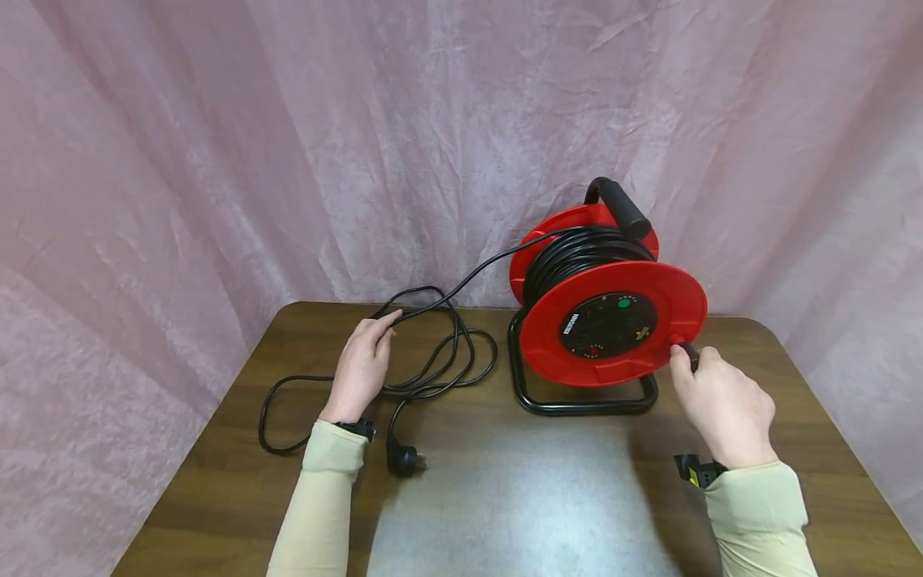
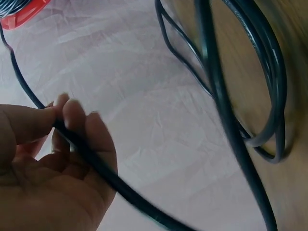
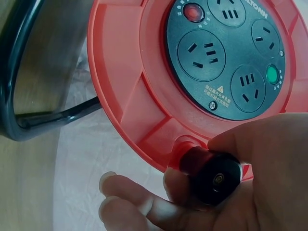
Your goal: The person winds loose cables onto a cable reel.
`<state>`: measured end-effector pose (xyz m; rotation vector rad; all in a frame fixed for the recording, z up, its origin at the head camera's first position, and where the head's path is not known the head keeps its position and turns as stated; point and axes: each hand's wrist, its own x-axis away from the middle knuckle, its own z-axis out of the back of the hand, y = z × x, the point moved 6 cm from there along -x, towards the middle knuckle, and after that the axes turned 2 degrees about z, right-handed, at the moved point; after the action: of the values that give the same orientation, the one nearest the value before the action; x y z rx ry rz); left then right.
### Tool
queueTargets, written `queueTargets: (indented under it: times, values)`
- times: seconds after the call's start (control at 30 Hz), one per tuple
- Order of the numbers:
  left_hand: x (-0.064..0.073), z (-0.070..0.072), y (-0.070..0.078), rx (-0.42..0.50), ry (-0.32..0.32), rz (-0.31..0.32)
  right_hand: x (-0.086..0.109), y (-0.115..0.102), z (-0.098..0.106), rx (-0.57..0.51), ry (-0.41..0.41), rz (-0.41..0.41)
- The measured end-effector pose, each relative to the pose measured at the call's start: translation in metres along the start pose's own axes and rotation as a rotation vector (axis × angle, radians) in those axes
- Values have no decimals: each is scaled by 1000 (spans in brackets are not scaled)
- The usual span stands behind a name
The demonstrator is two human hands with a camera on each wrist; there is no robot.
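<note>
A red cable reel (image 1: 613,320) wound with black cable stands on its black tube frame, right of the table's middle. My right hand (image 1: 724,405) grips the reel's black crank knob (image 3: 216,178) between thumb and index finger, the other fingers reaching out past it. From the top of the drum a length of black cable (image 1: 490,260) slants down to the left. My left hand (image 1: 360,365) pinches that cable between thumb and fingertips, as the left wrist view shows, with the cable crossing the fingers. Loose cable loops (image 1: 461,377) lie around and beyond the left hand.
The cable's black plug (image 1: 405,460) lies on the wooden table (image 1: 216,497) right of the left wrist. A pink curtain (image 1: 360,144) hangs right behind the table's far edge. The reel's carrying handle (image 1: 620,208) rises above the drum.
</note>
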<state>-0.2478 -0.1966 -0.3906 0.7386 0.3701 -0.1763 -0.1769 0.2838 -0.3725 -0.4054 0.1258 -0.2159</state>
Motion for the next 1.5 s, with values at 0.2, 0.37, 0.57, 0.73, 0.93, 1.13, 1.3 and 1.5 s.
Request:
queueTargets:
  times: [0.2,0.37,0.57,0.73,0.93,1.13,1.3,1.5]
  values:
    - [-2,0,-1,-111,-7,0,-1,1,3,-5,-24,-2]
    - [1,5,-4,-243,40,39,0,4,3,-6,-29,-4]
    - [3,5,-9,-242,17,151,0,4,4,1,-1,-1]
    - [3,1,-10,-230,-42,164,0,6,3,1,-18,-5]
    - [3,0,-9,-216,-65,163,0,6,3,6,-17,-3]
    - [3,2,-6,-225,-60,157,0,6,1,17,-27,-1]
    - [5,5,-7,-222,-58,174,1,6,-3,27,-56,-1]
    - [4,4,-7,-206,-71,165,1,5,-5,36,-86,5]
